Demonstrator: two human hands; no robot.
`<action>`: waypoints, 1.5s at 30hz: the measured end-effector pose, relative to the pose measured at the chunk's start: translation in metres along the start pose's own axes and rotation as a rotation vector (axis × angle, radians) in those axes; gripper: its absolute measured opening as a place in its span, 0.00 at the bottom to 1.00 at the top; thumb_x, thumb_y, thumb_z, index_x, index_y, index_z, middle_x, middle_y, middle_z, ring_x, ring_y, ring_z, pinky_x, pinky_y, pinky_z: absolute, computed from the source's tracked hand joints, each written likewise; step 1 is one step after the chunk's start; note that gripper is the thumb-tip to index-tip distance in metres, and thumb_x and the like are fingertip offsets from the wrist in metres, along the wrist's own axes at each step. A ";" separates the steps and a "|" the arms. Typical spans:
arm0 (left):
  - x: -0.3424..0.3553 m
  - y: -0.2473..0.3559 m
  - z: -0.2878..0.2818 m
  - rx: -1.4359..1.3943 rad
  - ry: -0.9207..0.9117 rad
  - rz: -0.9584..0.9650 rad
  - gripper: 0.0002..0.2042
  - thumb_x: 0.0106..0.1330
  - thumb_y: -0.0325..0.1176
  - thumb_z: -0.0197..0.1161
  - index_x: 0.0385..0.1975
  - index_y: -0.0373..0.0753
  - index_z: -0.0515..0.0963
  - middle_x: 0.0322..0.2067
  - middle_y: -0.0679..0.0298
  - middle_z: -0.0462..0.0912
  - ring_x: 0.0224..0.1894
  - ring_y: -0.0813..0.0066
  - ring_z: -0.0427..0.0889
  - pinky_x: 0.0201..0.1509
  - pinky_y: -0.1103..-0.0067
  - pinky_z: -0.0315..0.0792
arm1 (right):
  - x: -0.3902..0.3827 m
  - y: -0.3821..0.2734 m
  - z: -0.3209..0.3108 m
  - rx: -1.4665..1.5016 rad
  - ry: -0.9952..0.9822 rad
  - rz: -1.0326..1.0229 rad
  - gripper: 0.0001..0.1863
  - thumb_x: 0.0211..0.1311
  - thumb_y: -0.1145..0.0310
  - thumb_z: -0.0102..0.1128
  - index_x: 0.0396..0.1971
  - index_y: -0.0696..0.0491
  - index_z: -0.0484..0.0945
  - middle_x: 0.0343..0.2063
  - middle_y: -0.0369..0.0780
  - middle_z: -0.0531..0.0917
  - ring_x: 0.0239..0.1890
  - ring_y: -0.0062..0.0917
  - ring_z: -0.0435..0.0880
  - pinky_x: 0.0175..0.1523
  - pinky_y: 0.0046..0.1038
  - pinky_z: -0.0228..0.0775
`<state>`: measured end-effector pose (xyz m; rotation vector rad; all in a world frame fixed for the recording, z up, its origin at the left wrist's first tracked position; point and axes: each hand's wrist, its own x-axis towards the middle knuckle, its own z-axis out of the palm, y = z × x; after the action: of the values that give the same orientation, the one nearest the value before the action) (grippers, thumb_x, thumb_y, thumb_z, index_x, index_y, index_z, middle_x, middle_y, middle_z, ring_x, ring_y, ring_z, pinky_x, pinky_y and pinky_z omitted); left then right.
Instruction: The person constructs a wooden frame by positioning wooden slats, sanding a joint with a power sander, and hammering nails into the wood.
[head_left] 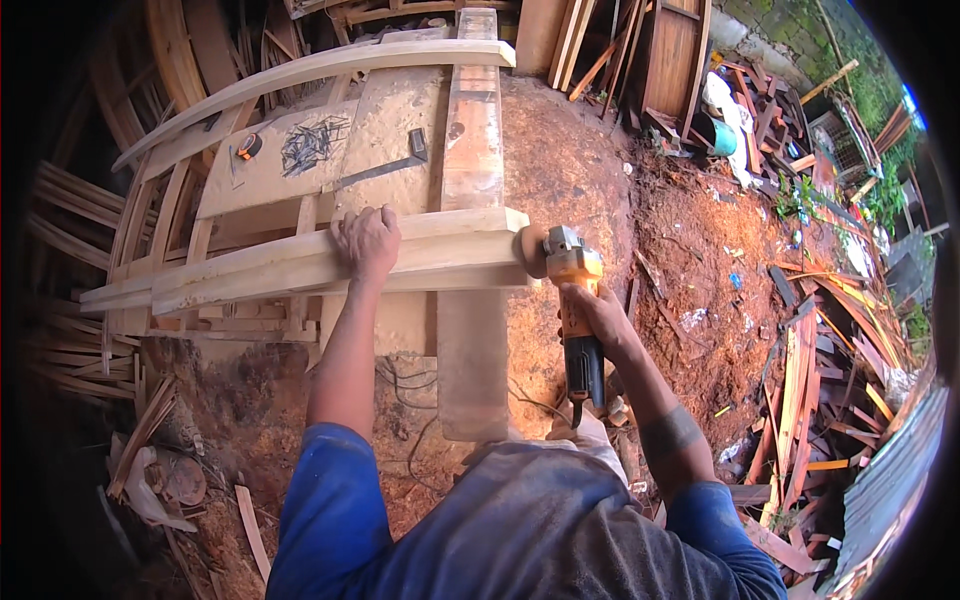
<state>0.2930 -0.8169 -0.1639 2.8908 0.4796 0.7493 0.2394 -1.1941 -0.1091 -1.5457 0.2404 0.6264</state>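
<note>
Pale timber (450,256) lies crosswise over a broad plank (473,365), right end at the disc (531,252) of a yellow grinder (576,325); left hand (366,243) curls over the far edge, right hand (598,312) wraps the grinder, and a slack left hold could let the timber skid, inviting a gouge!

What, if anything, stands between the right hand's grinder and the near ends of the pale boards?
Nothing visible: the right hand holds the grinder with its disc right at the pale boards' ends; contact cannot be told. The left hand lies on them farther left, clear of the disc.
</note>
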 end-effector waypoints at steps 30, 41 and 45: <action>0.032 0.030 -0.011 0.027 -0.174 -0.024 0.14 0.70 0.36 0.48 0.24 0.39 0.76 0.30 0.57 0.78 0.40 0.55 0.74 0.58 0.62 0.62 | 0.528 -0.214 -0.088 -0.061 -0.099 -0.322 0.22 0.63 0.56 0.66 0.47 0.56 0.74 0.30 0.38 0.79 0.26 0.24 0.81 0.30 0.29 0.79; 0.041 0.034 -0.009 0.009 -0.213 -0.078 0.13 0.67 0.38 0.50 0.25 0.37 0.74 0.29 0.55 0.74 0.39 0.52 0.71 0.60 0.58 0.62 | 0.555 -0.249 -0.056 -0.011 -0.132 -0.301 0.20 0.64 0.55 0.64 0.44 0.58 0.79 0.32 0.35 0.82 0.32 0.19 0.81 0.35 0.26 0.75; 0.049 0.036 -0.010 0.000 -0.207 -0.049 0.13 0.67 0.38 0.50 0.25 0.37 0.74 0.28 0.55 0.74 0.38 0.52 0.71 0.59 0.59 0.62 | 0.571 -0.243 -0.072 0.001 -0.084 -0.285 0.21 0.64 0.54 0.65 0.47 0.57 0.79 0.34 0.35 0.82 0.33 0.18 0.80 0.36 0.25 0.74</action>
<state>0.3379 -0.8340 -0.1261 2.9018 0.5225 0.4360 0.8516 -1.1143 -0.2030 -1.5135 -0.0437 0.4638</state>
